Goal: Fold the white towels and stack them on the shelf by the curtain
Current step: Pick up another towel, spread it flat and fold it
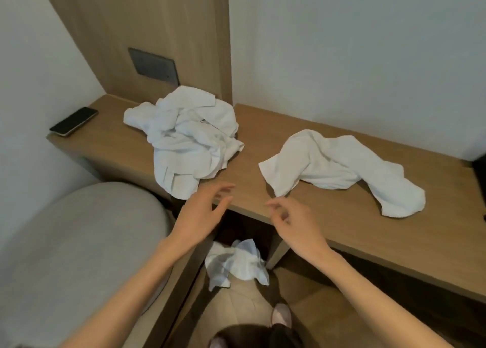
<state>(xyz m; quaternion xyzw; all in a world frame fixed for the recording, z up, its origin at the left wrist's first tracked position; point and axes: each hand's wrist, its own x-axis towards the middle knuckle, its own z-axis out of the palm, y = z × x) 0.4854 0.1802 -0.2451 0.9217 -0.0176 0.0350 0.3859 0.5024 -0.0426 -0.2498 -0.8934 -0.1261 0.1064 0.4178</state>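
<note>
A big crumpled heap of white towels (188, 139) lies on the left part of the wooden shelf (342, 224), hanging slightly over its front edge. A single rumpled white towel (339, 168) sprawls on the right part. Another crumpled white cloth (236, 262) lies on the floor below the shelf. My left hand (202, 213) hovers at the shelf's front edge just below the heap, fingers spread and holding nothing. My right hand (292, 221) hovers near the single towel's near corner, fingers loosely curled, empty.
A black phone (74, 121) lies at the shelf's far left corner. A dark switch plate (153, 66) sits on the wooden wall panel. A grey rounded cushion (79, 247) fills the lower left. A dark object (480, 174) shows at the right edge. Slippered feet (281, 317) stand below.
</note>
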